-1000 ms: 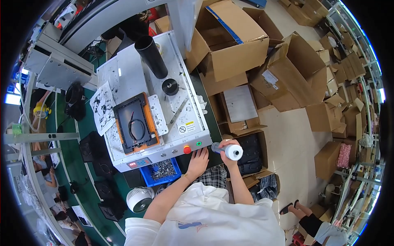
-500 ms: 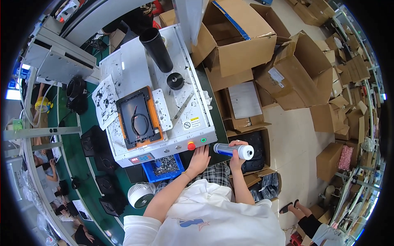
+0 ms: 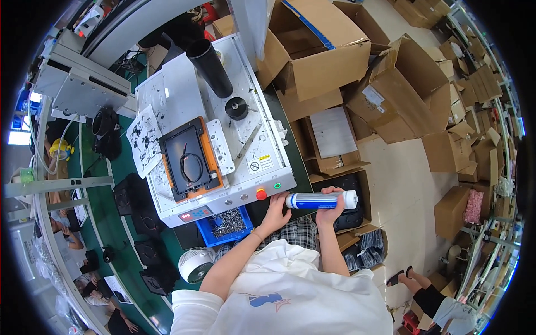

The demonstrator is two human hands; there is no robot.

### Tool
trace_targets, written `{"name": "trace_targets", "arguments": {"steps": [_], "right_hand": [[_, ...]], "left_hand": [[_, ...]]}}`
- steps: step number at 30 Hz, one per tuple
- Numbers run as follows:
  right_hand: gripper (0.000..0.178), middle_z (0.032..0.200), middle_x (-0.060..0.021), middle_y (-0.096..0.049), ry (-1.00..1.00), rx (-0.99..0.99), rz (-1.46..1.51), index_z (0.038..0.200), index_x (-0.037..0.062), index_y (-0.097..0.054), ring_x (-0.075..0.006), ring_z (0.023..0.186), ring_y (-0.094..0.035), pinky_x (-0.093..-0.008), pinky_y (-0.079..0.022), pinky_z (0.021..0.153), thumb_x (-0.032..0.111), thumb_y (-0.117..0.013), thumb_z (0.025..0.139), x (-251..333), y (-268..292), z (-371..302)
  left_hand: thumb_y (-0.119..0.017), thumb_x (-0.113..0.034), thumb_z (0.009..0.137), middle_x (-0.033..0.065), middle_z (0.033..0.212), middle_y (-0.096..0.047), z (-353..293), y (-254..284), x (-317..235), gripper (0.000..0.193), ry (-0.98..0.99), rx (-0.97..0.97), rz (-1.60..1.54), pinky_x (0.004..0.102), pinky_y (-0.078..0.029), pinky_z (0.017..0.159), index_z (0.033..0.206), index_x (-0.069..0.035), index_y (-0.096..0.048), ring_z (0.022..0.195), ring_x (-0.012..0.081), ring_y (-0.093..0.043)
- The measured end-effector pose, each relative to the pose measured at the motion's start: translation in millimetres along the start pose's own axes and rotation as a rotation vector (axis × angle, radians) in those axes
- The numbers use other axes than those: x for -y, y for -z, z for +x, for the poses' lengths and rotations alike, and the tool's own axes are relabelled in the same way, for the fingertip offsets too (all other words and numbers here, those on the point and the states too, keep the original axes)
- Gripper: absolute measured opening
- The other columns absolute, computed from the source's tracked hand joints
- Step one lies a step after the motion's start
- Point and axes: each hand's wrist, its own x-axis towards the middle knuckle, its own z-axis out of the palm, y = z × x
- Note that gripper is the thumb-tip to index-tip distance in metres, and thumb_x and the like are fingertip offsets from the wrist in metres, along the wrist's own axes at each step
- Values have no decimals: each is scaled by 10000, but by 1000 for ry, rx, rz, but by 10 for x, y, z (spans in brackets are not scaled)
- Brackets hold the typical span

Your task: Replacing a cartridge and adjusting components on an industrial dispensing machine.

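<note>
Seated at the desk (image 3: 167, 89), the person grips a white-and-blue sealant tube (image 3: 321, 200) level in both hands: the right hand (image 3: 328, 206) wraps its middle, the left hand (image 3: 276, 207) closes on its end, just beside the red button (image 3: 261, 194). Beyond, a black frame (image 3: 187, 159) lies in an orange fixture.

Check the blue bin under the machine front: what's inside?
The blue bin holds a heap of small grey metal parts, too small to tell the kind. Its rear is hidden under the machine edge. The left hand is beside it, not in it.
</note>
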Motion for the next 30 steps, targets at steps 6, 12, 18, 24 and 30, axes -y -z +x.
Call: {"name": "trace_targets", "arguments": {"steps": [6, 12, 18, 24, 30], "right_hand": [[342, 806, -53, -543, -232, -417, 341, 909, 77, -511, -193, 766, -546, -346, -478, 797, 399, -607, 845, 88, 193, 170], [356, 801, -42, -555, -290, -465, 446, 877, 76, -518, -184, 740, -561, -346, -492, 783, 388, -675, 811, 212, 415, 238], [362, 974, -101, -593, -231, -428, 638, 997, 26, -508, -256, 962, -588, -435, -449, 956, 271, -641, 767, 386, 932, 539], [466, 1056, -141, -592, -523, -544, 517, 1130, 67, -503, -309, 958, -602, -481, -469, 946, 328, -693, 794, 342, 1708, 753], [392, 847, -120, -524, -875, -459, -28, 1063, 79, -470, -274, 731, -584, -442, -540, 652, 196, -691, 760, 69, 2228, 930]], "left_hand": [[-639, -7, 773, 98, 1207, -520, -35, -57, 80, 523, 341, 35, -879, 330, -488, 920, 1266, -28, -462, 1100, 193, -563], [-727, -72, 767, 55, 1091, -575, -34, -1, 84, 430, 275, 62, -672, 301, -493, 871, 1140, -31, -520, 1007, 153, -589], [-710, -141, 826, 42, 1003, -605, -37, -53, 3, 353, 429, -6, -696, 245, -484, 768, 1111, -35, -531, 882, 102, -597], [-558, -325, 951, 66, 1021, -628, 229, -190, -251, 358, 1052, 9, -1164, 279, -481, 752, 1181, -55, -502, 891, 160, -616], [-588, -279, 945, 58, 906, -633, 367, -379, -217, 261, 1089, -194, -1170, 262, -505, 700, 1090, -68, -536, 787, 154, -637]]}}
